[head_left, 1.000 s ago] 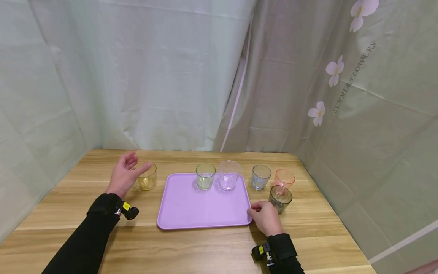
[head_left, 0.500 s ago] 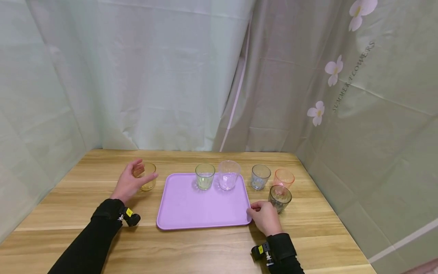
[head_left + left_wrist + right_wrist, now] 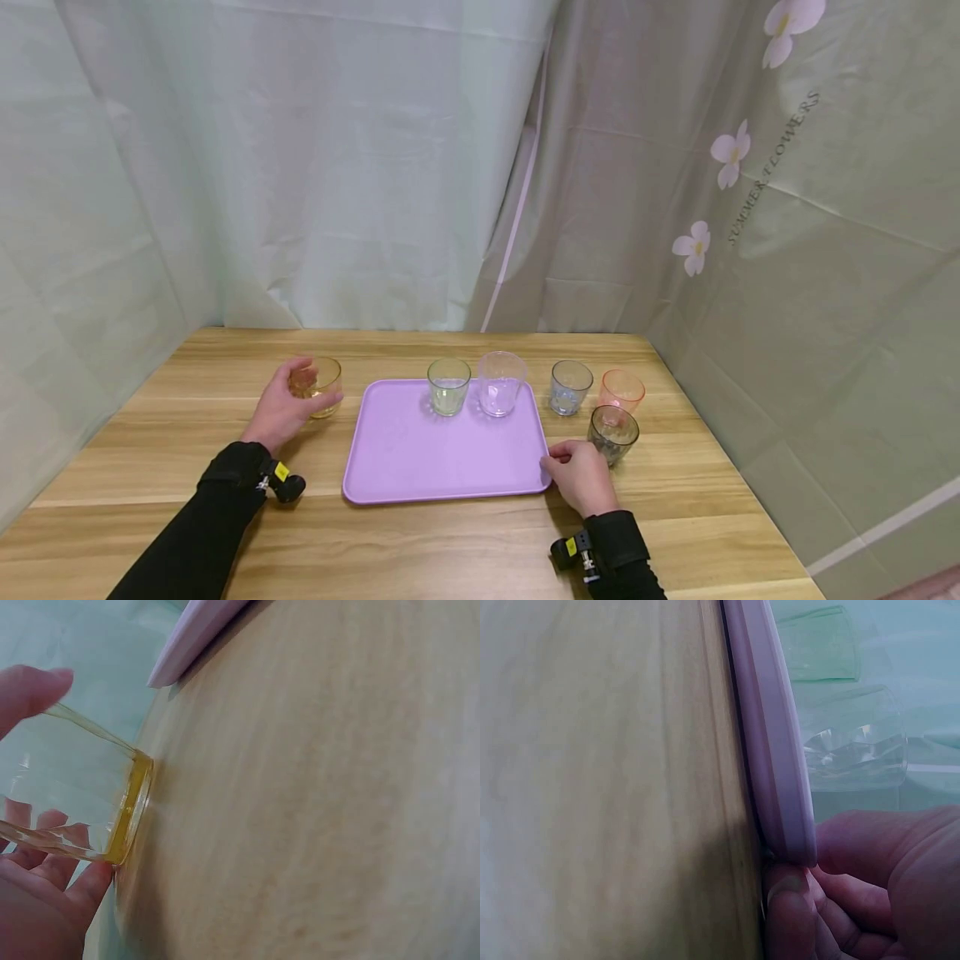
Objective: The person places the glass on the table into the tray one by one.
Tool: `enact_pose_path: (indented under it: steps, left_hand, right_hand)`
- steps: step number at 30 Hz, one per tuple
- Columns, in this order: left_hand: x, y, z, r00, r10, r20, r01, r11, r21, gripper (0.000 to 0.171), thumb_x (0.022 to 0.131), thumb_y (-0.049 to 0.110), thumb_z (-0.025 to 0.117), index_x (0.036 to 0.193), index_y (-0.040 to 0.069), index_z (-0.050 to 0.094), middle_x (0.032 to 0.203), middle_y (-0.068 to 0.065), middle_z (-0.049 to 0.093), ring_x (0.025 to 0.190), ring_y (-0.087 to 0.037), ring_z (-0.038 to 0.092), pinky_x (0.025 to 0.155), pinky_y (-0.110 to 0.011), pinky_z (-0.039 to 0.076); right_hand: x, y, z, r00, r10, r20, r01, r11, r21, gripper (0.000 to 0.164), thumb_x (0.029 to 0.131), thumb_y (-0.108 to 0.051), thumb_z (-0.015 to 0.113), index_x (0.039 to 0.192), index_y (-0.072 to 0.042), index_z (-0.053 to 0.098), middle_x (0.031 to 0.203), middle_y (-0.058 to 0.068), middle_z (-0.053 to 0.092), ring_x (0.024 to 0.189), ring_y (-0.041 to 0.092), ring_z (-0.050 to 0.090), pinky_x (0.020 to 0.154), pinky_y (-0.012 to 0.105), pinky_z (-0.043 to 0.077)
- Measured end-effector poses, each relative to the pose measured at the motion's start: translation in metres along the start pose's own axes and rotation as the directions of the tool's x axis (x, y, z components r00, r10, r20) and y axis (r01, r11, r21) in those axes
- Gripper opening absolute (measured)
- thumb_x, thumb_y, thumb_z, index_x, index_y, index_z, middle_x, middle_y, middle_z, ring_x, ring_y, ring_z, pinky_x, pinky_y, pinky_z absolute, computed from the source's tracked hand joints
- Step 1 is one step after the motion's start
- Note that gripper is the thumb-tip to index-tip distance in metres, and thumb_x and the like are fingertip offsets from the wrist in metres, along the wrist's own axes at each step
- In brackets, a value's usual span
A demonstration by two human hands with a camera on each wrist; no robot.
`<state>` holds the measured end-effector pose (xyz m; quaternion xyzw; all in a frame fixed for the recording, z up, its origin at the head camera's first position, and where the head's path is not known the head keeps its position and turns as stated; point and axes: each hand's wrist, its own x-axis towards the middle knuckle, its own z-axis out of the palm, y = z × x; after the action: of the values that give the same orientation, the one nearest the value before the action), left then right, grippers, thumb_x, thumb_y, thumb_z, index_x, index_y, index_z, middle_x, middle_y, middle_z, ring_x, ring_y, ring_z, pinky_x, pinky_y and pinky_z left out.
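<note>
Left grip [image 3: 282, 407] curls round a clear yellow glass [image 3: 327, 380], seemingly touching; right grip [image 3: 582, 477] pinches the purple tray [image 3: 444, 458].

The lilac tray [image 3: 442, 458] looks like smooth plastic with a soft sheen, while the amber tumbler [image 3: 328, 377] and the smoky tumbler [image 3: 614, 433] look like clear, glossy glass. The bench [image 3: 405, 550] has smooth, lightly shiny wood grain; the curtain [image 3: 360, 167] seems creased fabric, the black sleeve [image 3: 183, 533] matt cloth.

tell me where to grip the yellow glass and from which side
I'd take the yellow glass round its side wall, coming from the left: it stands upright, shows no handle, and the left hand curves round it from that side. The purple tray lies to its right.
</note>
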<state>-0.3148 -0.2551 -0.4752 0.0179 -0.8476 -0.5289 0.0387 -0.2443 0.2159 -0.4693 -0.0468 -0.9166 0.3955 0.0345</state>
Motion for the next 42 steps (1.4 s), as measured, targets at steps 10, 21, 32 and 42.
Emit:
enact_pose_path:
  steps: [10, 21, 32, 42]
  left_hand:
    - [-0.002, 0.0, 0.003, 1.0, 0.006, -0.016, -0.006, 1.0, -0.004, 0.106, 0.099, 0.04, 0.084, 0.171, 0.001, 0.019, 0.169, -0.033, 0.037, 0.156, -0.052, 0.036, 0.126, -0.071, 0.034]
    - [-0.003, 0.003, 0.003, 1.0, 0.0, -0.018, 0.0, 1.0, 0.004, 0.102, 0.1, 0.036, 0.083, 0.171, -0.001, 0.02, 0.169, -0.034, 0.037, 0.156, -0.052, 0.036, 0.126, -0.071, 0.034]
    - [-0.004, 0.008, 0.0, 1.0, -0.008, -0.003, 0.008, 1.0, 0.019, 0.102, 0.102, 0.038, 0.08, 0.172, 0.0, 0.016, 0.17, -0.034, 0.035, 0.156, -0.053, 0.035, 0.126, -0.073, 0.034]
    - [-0.004, 0.018, -0.003, 1.0, -0.008, 0.011, 0.008, 1.0, 0.014, 0.105, 0.102, 0.043, 0.079, 0.173, 0.0, 0.015, 0.171, -0.033, 0.034, 0.157, -0.053, 0.034, 0.126, -0.072, 0.035]
  right_hand:
    - [0.0, 0.001, 0.0, 1.0, -0.01, -0.004, 0.01, 1.0, -0.001, 0.017, 0.096, -0.013, 0.081, 0.104, 0.002, 0.081, 0.09, 0.008, 0.078, 0.078, 0.016, 0.065, 0.066, 0.029, 0.053]
    - [-0.001, -0.001, 0.0, 1.0, -0.001, 0.005, 0.001, 1.0, 0.0, 0.018, 0.097, -0.014, 0.081, 0.106, 0.002, 0.081, 0.091, 0.008, 0.078, 0.079, 0.017, 0.066, 0.066, 0.03, 0.053]
    - [-0.001, 0.0, 0.0, 1.0, -0.001, 0.004, 0.001, 1.0, 0.002, 0.019, 0.097, -0.014, 0.081, 0.106, 0.002, 0.081, 0.092, 0.009, 0.079, 0.08, 0.017, 0.066, 0.067, 0.03, 0.054]
    - [-0.001, -0.001, 0.0, 1.0, 0.006, 0.008, -0.006, 1.0, 0.002, 0.02, 0.097, -0.015, 0.081, 0.107, 0.002, 0.081, 0.092, 0.008, 0.078, 0.079, 0.017, 0.065, 0.067, 0.03, 0.053]
